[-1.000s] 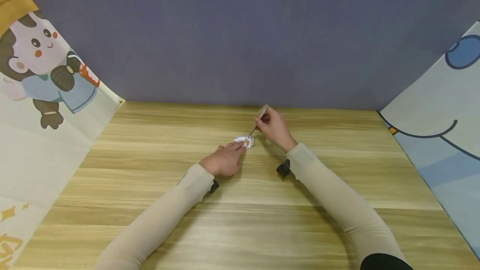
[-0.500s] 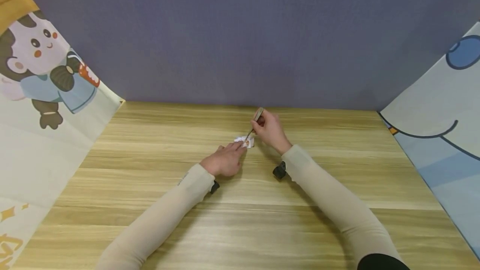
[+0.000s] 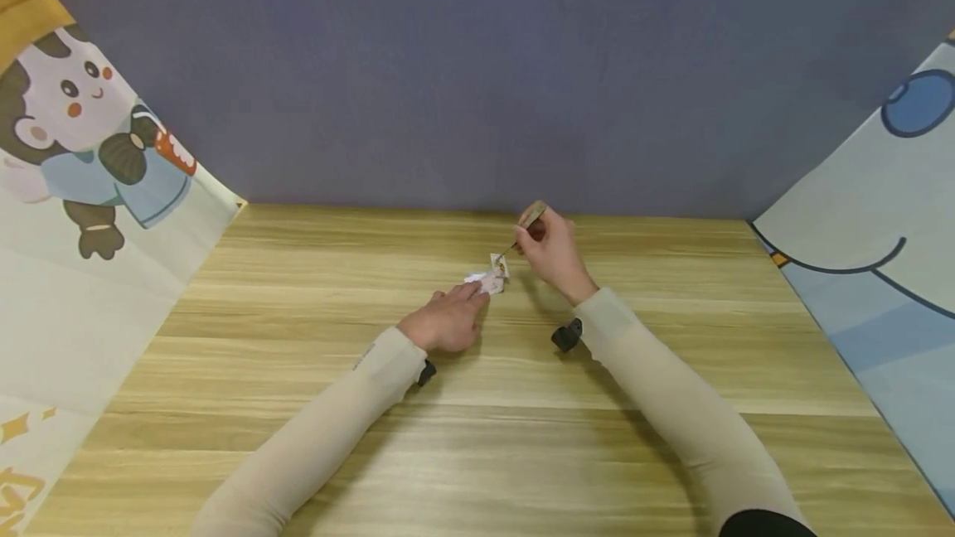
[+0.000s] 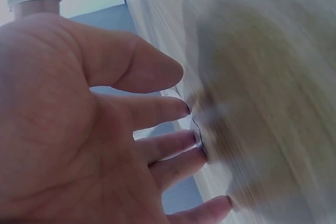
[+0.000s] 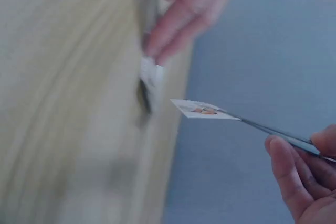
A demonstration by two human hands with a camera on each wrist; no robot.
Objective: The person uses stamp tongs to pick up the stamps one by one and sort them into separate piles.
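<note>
wood-grain worktop [image 3: 336,259] backs onto a blue-grey backdrop [image 3: 477,65], with a cartoon-printed left panel [image 3: 75,147] beside its left edge. toward the middle of the far edge, the left hand [image 3: 451,320] rests unclenched, fingers extended onto a small pile of white paper [image 3: 490,283]. just beyond and rightward, a small printed paper piece [image 3: 498,266] is nipped by slim tweezers [image 3: 534,215], which the right hand [image 3: 555,257] pinches. a right panel [image 3: 858,197] flanks the right edge. a light, steady squeeze seems best, with the pile pinned, since so thin a piece could bend or slip. from the head, piece and pile appear to overlap; the right wrist view shows the piece lifted clear. only the left wrist view bares that palm.
</note>
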